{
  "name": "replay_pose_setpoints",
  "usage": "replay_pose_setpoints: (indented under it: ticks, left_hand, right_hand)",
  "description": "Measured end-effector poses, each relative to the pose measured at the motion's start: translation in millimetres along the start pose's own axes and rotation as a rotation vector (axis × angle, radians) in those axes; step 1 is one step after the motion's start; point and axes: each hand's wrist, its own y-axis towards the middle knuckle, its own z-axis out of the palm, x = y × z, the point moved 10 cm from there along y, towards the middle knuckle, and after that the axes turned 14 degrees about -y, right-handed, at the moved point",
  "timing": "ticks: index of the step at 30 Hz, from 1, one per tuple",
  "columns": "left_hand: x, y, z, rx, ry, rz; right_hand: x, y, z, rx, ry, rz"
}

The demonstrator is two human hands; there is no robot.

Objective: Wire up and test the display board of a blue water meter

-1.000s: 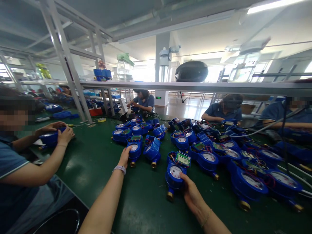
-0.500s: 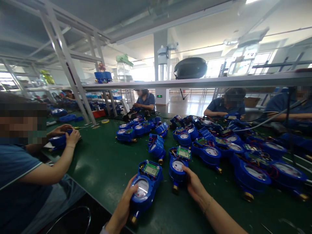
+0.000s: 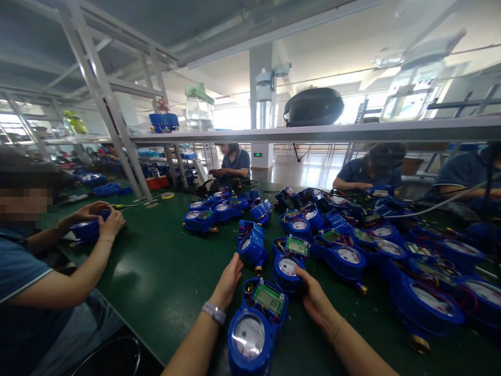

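Blue water meters with round dials and exposed circuit boards lie on the green table. My right hand (image 3: 315, 295) grips one water meter (image 3: 287, 267) from its right side, thumb on the dial's edge. My left hand (image 3: 229, 279) is open, fingers stretched forward beside another water meter (image 3: 250, 244) that lies tilted with a brass end towards me. Whether the fingertips touch it I cannot tell. Closest to me, between my forearms, a water meter (image 3: 254, 331) lies dial up, its small display lit on the green board. Neither hand holds it.
Several more water meters (image 3: 348, 254) crowd the table's right side, and a smaller group (image 3: 199, 216) lies at the back. At left a co-worker's hands (image 3: 109, 224) hold another meter. A white shelf (image 3: 242, 137) spans above the table. Yellow tape (image 3: 168, 196) lies near its post.
My left hand has let go of the meter it held, which now lies nearer to me and further right. That hand has moved forward to the tilted meter. My right hand keeps its grip.
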Motion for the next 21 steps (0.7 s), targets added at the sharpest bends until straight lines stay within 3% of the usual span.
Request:
replay_pose_setpoints:
  ticks: [4, 9, 15, 21]
  left_hand:
    - [5, 51, 34.1, 0.007, -0.085, -0.081]
    - [7, 62, 39.5, -0.041, -0.177, -0.030]
    - [-26, 37, 7.6, -0.225, -0.194, 0.226]
    - [-63, 14, -37.9, -0.423, -0.217, 0.384]
  right_hand:
    - [2, 10, 0, 0.032, -0.029, -0.003]
    - [5, 20, 4, 0.076, -0.060, 0.000]
    - [16, 51, 34, 0.192, -0.097, 0.018]
    - [24, 102, 100, 0.349, -0.119, 0.031]
